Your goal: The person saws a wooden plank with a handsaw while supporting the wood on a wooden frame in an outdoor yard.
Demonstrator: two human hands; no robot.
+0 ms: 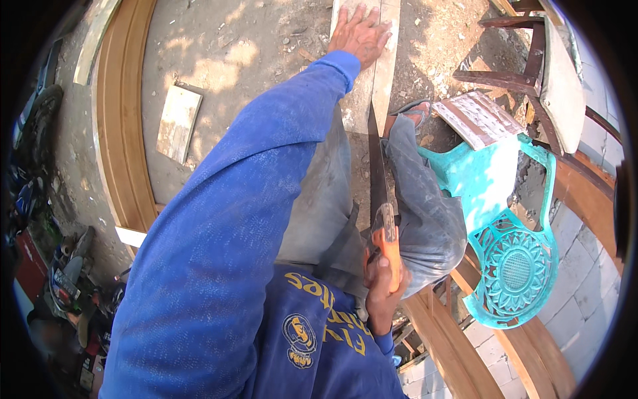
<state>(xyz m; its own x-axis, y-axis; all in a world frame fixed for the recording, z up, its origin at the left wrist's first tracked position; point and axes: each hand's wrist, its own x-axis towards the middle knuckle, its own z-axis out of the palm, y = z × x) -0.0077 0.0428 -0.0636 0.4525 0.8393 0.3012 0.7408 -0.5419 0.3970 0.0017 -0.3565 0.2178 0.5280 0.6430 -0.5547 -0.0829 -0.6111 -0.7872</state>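
Observation:
My left hand (361, 34) lies flat with fingers spread on a long pale wooden board (383, 80) at the top middle. The fingers of my right hand (383, 292) wrap round the orange handle of a hand saw (377, 169), close to my body. Its dark blade points away from me, and its far end meets the near part of the board, along a lengthwise line in the wood. Just right of the blade is my bent knee in grey trousers; my sandalled foot (413, 114) rests beside the board.
A turquoise plastic chair (515, 266) stands at the right, with a paint-worn board (478, 118) at its far side. Beyond is a dark wooden chair (531, 80). Brown timber (126, 120) and a short plank (178, 123) lie left. Motorbikes (66, 286) stand at the far left.

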